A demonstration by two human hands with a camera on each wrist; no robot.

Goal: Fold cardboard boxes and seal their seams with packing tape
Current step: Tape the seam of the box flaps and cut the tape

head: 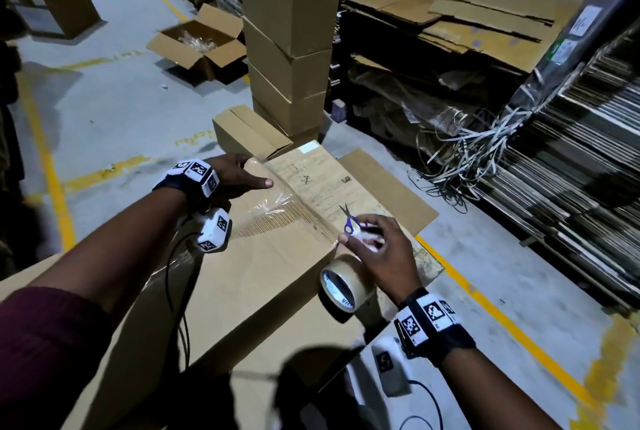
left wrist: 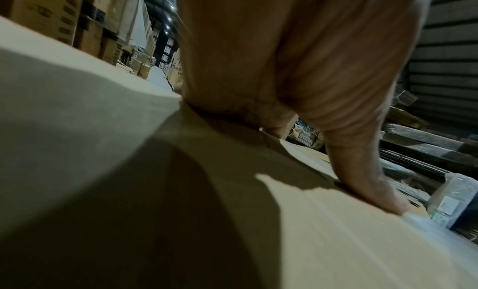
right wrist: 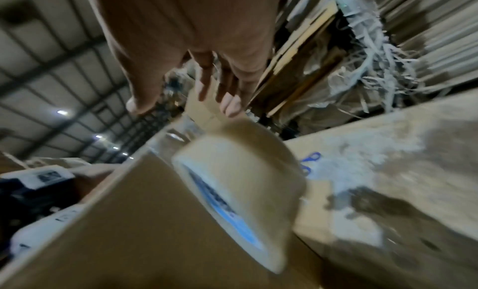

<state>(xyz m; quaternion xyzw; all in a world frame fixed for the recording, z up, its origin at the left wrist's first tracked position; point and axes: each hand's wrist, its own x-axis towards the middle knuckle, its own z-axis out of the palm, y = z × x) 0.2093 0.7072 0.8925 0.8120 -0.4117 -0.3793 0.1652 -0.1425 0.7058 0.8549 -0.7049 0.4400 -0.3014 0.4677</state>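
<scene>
Cardboard box (head: 242, 277) edge under right hand (head: 377, 253).

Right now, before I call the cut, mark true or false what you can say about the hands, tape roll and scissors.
1. The left hand presses flat on the box. True.
2. The scissors are in the left hand. False: they lie on the box by the right hand.
3. The tape roll hangs at the box's near edge under the right hand. True.
4. The scissors have red handles. False: blue.
</scene>
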